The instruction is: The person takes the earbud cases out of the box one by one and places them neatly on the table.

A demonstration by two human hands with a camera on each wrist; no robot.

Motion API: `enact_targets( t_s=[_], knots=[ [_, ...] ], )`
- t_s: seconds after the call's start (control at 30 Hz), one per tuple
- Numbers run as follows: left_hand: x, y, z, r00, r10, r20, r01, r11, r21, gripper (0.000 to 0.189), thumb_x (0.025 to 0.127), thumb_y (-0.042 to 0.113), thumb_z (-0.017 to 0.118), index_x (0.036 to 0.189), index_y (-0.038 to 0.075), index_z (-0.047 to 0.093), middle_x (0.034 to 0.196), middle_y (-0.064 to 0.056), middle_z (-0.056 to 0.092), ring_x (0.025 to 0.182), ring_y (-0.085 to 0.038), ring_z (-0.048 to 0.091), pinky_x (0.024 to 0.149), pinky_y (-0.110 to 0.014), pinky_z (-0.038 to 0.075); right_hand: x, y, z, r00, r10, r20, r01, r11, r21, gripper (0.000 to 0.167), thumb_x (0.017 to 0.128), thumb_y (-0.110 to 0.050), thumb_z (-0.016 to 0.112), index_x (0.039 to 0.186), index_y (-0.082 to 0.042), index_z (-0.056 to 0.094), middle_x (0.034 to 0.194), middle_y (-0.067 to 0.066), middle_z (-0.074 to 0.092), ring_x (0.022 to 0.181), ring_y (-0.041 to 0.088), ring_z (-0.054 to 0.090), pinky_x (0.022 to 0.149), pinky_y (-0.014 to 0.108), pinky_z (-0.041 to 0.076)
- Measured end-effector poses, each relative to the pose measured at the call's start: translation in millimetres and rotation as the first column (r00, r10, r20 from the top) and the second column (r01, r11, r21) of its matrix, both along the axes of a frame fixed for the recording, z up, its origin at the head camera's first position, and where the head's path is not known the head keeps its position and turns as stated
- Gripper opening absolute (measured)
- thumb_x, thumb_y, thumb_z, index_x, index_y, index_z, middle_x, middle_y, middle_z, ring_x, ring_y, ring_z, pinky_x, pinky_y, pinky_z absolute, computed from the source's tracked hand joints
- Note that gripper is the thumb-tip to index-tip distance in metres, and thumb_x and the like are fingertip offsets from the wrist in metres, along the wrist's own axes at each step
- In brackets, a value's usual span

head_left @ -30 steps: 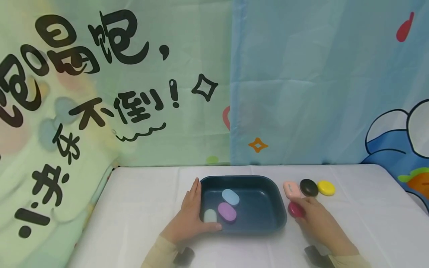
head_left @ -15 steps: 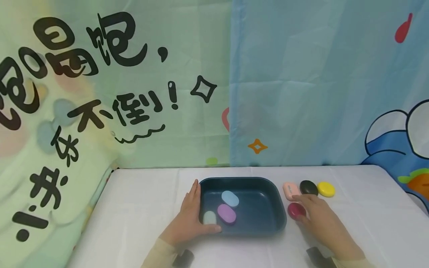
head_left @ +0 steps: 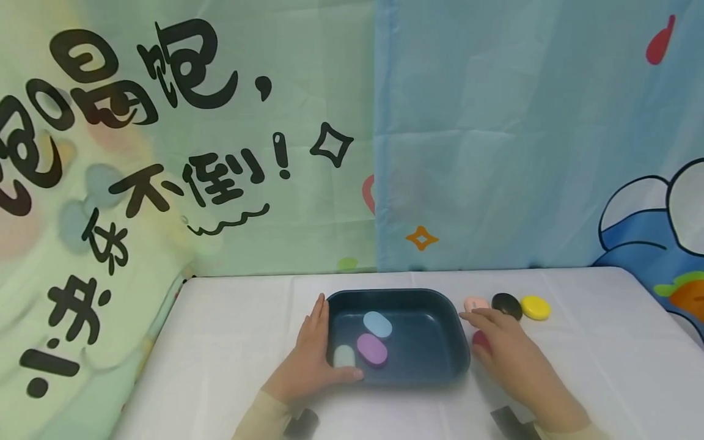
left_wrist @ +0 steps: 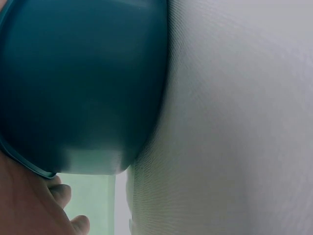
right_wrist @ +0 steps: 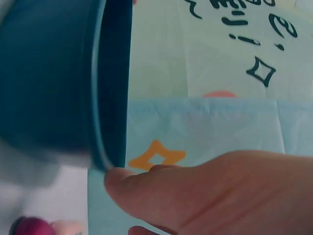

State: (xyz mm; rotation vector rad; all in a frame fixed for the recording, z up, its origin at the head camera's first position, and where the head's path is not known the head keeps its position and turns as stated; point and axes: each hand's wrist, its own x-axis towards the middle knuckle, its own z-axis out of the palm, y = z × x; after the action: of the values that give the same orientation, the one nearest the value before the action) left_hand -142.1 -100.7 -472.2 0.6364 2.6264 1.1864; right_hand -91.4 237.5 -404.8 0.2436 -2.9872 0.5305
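Note:
My left hand holds the near-left corner of a dark blue rectangular tray, its thumb along the front rim and fingers against the left wall. Inside lie a light blue oval piece, a purple oval piece and a pale grey-green piece. My right hand hovers at the tray's right end with fingers extended. Its thumb overlaps the tray's rim in the right wrist view. Below that hand, a crimson round piece and a pink rounded block are partly hidden.
Just beyond the right hand, a black oval piece and a yellow round piece sit side by side. A white cloth covers the table. Printed fabric hangs behind its back edge.
My right hand has moved off the crimson piece, left toward the tray's right rim, and now covers part of the pink block. The left hand and tray stay put.

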Motion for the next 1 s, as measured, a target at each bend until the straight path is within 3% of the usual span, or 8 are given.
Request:
enact_targets(
  t_s=[0.23, 0.53, 0.77, 1.0],
  knots=[
    [-0.3, 0.3, -0.2, 1.000, -0.004, -0.023, 0.004, 1.000, 0.003, 0.138, 0.072, 0.065, 0.082, 0.161, 0.004, -0.005, 0.168, 0.002, -0.015, 0.152, -0.042, -0.002, 0.119, -0.058, 0.015, -2.0, -16.4, 3.9, 0.985, 0.100, -0.140, -0.103, 0.995, -0.011, 0.051, 0.079, 0.001, 0.082, 0.127, 0.000, 0.064, 0.125, 0.022, 0.060, 0.109, 0.040, 0.058, 0.089, 0.053, 0.052],
    [0.2, 0.5, 2.9, 1.000, 0.005, 0.002, -0.005, 1.000, -0.009, 0.138, 0.071, 0.066, 0.081, 0.161, 0.006, -0.006, 0.169, -0.002, -0.013, 0.152, -0.041, -0.003, 0.119, -0.057, 0.015, -13.7, -49.6, 0.5, 0.972, 0.196, -0.131, -0.201, 0.979, -0.023, 0.052, 0.079, -0.003, 0.084, 0.127, -0.003, 0.065, 0.126, 0.017, 0.061, 0.115, 0.037, 0.059, 0.089, 0.051, 0.054],
    [-1.3, 0.6, -0.3, 1.000, 0.003, -0.002, -0.003, 1.000, 0.000, 0.137, 0.073, 0.063, 0.082, 0.161, 0.007, -0.006, 0.169, -0.003, -0.013, 0.152, -0.041, -0.003, 0.119, -0.058, 0.014, -20.0, -71.8, -1.8, 0.967, 0.240, -0.083, -0.245, 0.968, -0.048, 0.054, 0.080, -0.005, 0.084, 0.130, -0.007, 0.065, 0.127, 0.014, 0.061, 0.118, 0.034, 0.057, 0.096, 0.051, 0.051],
    [-1.9, -0.2, -1.8, 1.000, -0.005, -0.001, 0.005, 1.000, 0.016, 0.136, 0.073, 0.061, 0.083, 0.161, 0.008, -0.007, 0.169, -0.003, -0.014, 0.151, -0.043, -0.004, 0.118, -0.060, 0.016, -26.5, -87.5, -10.9, 0.946, 0.317, -0.073, -0.323, 0.942, -0.094, 0.057, 0.078, -0.002, 0.083, 0.131, -0.007, 0.064, 0.128, 0.012, 0.061, 0.119, 0.033, 0.058, 0.097, 0.049, 0.051]
  ],
)
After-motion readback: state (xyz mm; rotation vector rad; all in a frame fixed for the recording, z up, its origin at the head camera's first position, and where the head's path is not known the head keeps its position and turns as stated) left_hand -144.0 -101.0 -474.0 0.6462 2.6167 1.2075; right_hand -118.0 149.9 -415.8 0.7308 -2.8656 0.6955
